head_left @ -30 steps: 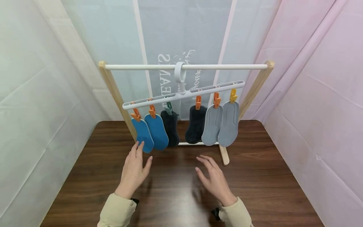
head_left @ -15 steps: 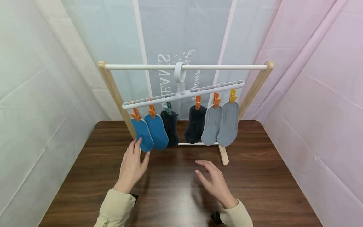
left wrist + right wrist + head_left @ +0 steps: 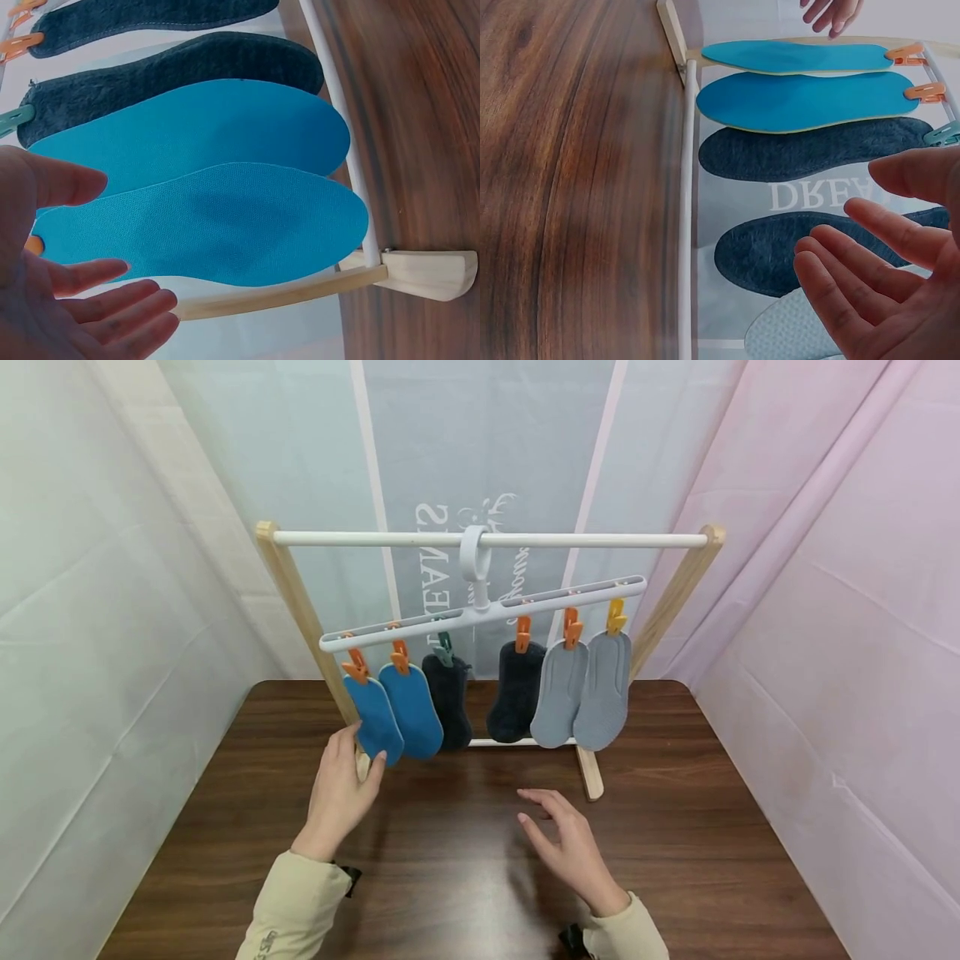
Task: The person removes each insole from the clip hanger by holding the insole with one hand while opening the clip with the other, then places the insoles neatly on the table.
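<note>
A dark wood-grain counter (image 3: 735,860) boxed in by pale hanging cloth.
The back cloth (image 3: 487,427) is blue-grey, with white vertical stripes (image 3: 371,477) and white lettering (image 3: 433,568); the left cloth (image 3: 112,610) is whitish and creased, the right cloth (image 3: 825,610) pink-tinged with a long fold. Soft light leaves a pale sheen near the counter's middle.

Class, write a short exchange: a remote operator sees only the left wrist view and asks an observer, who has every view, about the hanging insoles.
Operator: I see blue insoles and dark insoles. What hangs beyond them?
Observer: Two grey insoles, at the right end of the row in the head view.
Operator: How is the whole row held up?
Observer: The hanger hangs by its hook from a white rod at the top.
</note>
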`<control>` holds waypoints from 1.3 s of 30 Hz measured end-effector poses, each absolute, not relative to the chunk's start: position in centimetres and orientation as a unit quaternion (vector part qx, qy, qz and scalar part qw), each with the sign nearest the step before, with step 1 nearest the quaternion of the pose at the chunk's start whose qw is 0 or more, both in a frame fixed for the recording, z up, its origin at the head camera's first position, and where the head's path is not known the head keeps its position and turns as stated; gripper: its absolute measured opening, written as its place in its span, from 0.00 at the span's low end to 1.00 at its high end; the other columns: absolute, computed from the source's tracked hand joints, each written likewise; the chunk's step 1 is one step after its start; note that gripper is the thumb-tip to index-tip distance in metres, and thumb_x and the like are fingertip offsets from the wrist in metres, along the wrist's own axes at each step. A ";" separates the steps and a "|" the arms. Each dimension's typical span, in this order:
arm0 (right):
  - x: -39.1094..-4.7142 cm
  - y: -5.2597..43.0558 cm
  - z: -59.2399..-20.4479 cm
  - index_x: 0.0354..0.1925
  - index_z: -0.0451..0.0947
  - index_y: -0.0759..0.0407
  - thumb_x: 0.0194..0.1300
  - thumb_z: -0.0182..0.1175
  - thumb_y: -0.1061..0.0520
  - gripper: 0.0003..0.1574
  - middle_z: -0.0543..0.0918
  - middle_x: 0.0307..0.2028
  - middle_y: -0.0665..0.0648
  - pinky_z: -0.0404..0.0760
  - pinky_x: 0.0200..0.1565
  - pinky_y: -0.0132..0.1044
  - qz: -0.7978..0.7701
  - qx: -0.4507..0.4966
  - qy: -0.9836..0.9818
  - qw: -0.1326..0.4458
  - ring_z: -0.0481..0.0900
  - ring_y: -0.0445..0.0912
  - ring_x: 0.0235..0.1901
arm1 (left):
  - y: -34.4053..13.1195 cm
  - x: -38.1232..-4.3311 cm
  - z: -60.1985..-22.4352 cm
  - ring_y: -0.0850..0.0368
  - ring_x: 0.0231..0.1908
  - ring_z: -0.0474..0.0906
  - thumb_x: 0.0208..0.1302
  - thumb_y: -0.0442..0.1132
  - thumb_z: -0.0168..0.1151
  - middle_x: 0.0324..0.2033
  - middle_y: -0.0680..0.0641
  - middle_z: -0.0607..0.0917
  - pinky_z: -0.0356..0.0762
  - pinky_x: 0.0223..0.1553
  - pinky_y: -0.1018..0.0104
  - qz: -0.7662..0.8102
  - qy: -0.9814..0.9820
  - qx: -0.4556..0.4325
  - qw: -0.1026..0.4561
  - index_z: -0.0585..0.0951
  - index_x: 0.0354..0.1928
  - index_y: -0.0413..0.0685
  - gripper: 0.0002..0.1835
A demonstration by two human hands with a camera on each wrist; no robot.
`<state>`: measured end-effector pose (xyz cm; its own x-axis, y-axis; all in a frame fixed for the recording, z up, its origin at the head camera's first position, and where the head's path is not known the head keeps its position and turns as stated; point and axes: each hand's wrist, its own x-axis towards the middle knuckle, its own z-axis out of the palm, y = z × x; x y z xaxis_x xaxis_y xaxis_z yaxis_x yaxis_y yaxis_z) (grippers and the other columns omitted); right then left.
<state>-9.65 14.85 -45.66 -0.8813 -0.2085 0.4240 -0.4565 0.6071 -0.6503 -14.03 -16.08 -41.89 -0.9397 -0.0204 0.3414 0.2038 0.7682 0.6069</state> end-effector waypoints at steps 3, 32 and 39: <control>-9.6 15.0 -45.8 0.51 0.79 0.55 0.61 0.65 0.62 0.19 0.82 0.48 0.53 0.82 0.41 0.40 0.400 0.191 -0.883 0.155 0.80 0.40 0.43 | -16.2 -14.1 -41.8 0.34 0.60 0.67 0.66 0.41 0.59 0.60 0.29 0.68 0.68 0.58 0.41 -0.335 -0.926 -0.042 0.166 0.62 0.66 0.29 0.33; -9.5 15.4 -46.7 0.49 0.80 0.54 0.61 0.65 0.64 0.17 0.83 0.46 0.52 0.83 0.41 0.38 0.404 0.176 -0.887 0.140 0.81 0.42 0.43 | -16.9 -16.6 -40.6 0.34 0.61 0.64 0.67 0.40 0.56 0.60 0.28 0.67 0.65 0.60 0.40 -0.355 -0.919 -0.015 0.168 0.61 0.66 0.28 0.31; -9.6 16.0 -46.7 0.50 0.80 0.56 0.61 0.64 0.64 0.18 0.83 0.46 0.53 0.83 0.41 0.42 0.406 0.189 -0.884 0.134 0.81 0.42 0.42 | -17.1 -17.2 -40.9 0.33 0.58 0.66 0.67 0.41 0.57 0.59 0.28 0.69 0.67 0.56 0.39 -0.375 -0.903 -0.011 0.208 0.61 0.66 0.29 0.32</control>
<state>-9.60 15.99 -46.74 -0.8933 -0.2250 0.3892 -0.4418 0.5995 -0.6674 -17.24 -17.11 -40.93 -0.9130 -0.1369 0.3843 0.1755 0.7186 0.6729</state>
